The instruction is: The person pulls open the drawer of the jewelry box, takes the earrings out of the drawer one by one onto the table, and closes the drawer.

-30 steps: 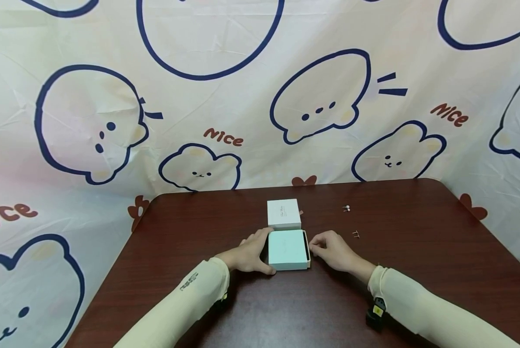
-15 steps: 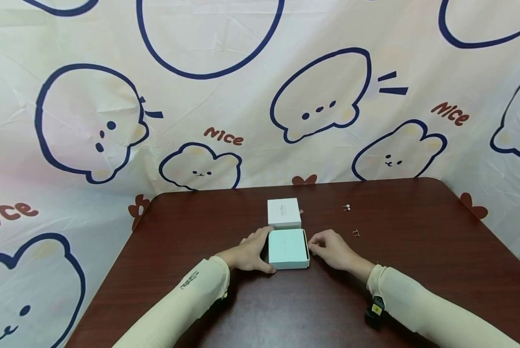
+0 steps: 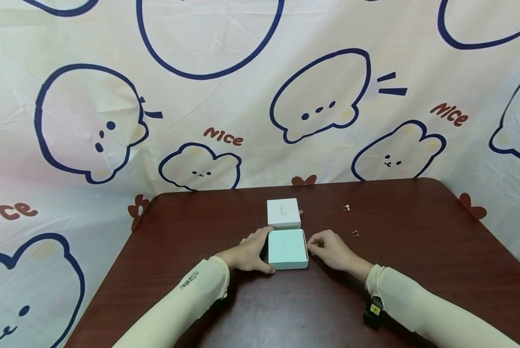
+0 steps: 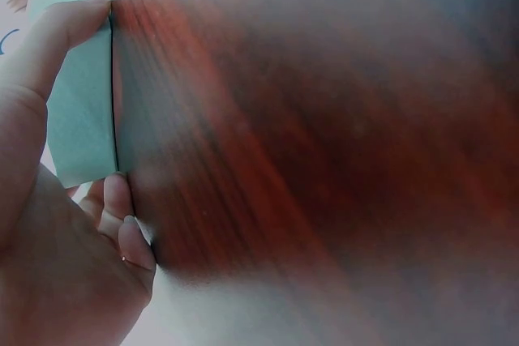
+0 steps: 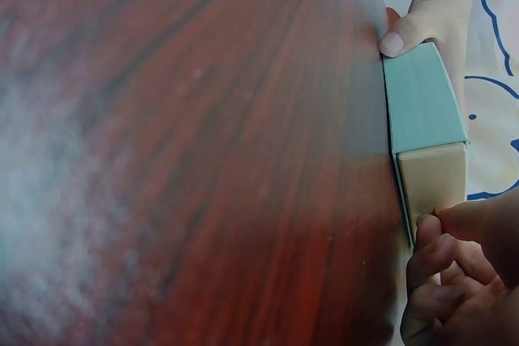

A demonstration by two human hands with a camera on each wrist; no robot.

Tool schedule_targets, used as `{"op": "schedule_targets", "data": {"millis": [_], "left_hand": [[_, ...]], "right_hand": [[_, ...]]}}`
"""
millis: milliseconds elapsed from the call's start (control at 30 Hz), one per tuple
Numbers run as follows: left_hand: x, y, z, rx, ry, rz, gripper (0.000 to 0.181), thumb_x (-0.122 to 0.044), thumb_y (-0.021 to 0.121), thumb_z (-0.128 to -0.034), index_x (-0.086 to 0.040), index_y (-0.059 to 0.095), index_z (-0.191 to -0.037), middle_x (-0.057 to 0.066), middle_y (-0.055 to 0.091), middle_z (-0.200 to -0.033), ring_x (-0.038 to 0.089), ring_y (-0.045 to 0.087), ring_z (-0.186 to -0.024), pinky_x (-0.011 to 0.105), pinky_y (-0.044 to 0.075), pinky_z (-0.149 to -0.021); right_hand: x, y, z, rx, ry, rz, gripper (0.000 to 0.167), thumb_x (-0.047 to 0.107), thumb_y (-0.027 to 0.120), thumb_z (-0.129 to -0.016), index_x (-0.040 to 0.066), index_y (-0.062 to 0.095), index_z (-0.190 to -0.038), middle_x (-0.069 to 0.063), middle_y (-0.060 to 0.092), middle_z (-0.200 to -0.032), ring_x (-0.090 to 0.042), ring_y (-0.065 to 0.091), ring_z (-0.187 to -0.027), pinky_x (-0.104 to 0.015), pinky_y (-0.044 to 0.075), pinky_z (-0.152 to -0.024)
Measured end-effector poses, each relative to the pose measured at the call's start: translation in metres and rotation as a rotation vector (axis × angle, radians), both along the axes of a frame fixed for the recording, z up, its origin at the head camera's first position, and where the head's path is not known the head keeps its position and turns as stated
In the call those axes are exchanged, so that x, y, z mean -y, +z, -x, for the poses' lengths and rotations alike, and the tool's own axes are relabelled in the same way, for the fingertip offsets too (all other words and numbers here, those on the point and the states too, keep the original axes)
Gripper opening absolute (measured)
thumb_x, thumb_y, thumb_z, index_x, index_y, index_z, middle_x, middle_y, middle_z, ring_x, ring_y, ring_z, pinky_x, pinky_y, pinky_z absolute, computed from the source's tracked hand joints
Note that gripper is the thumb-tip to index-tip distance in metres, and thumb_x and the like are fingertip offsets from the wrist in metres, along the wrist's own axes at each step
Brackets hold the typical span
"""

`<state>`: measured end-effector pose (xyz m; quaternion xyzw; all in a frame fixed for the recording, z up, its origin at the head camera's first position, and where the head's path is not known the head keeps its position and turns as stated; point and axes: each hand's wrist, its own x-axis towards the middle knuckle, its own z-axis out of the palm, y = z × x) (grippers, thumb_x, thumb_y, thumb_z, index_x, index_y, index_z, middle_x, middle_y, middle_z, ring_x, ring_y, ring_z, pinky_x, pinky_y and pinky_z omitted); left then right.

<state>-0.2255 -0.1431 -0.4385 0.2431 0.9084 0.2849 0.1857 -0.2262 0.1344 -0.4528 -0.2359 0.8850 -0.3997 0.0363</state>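
Observation:
A mint green drawer box [image 3: 287, 247] lies on the table, a narrow dark gap showing along its right side. My left hand [image 3: 247, 252] grips its left side, thumb at the front corner and fingers round the back. At the box's right end, my right hand [image 3: 333, 250] has thumb and index finger together. In the right wrist view, these fingertips pinch a small dark tab at the cream end of the inner drawer [image 5: 434, 176]. The other fingers are curled. What lies inside the drawer is hidden.
Directly behind the green box stands a white box [image 3: 283, 213] with small print on its lid and a brown tab on its right. Two white-headed studs [image 3: 346, 208] and a pair of small thin pieces [image 3: 355, 233] lie to the right on the brown table [image 3: 199, 212].
The inner drawer has slid slightly left into the green sleeve, and the dark gap has narrowed. My right hand has shifted a little left with it; the left hand stays put.

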Motion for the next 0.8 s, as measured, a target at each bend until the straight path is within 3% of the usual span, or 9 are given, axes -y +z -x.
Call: {"op": "schedule_targets", "data": {"millis": [800], "left_hand": [[0.0003,-0.0008,0.0020,-0.014,-0.006,0.003,0.111,-0.039,0.086,-0.0782,-0.011,0.015,-0.159,0.014,0.030,-0.160,0.035,0.030,-0.147,0.061,0.024,-0.115]], "right_hand": [[0.0029,-0.0008,0.0009,-0.004,0.013,0.012,0.018,0.008,0.062,-0.098,0.007,0.077,-0.088,0.000,0.070,-0.073,-0.002,0.054,-0.066,-0.022,0.044,-0.066]]}}
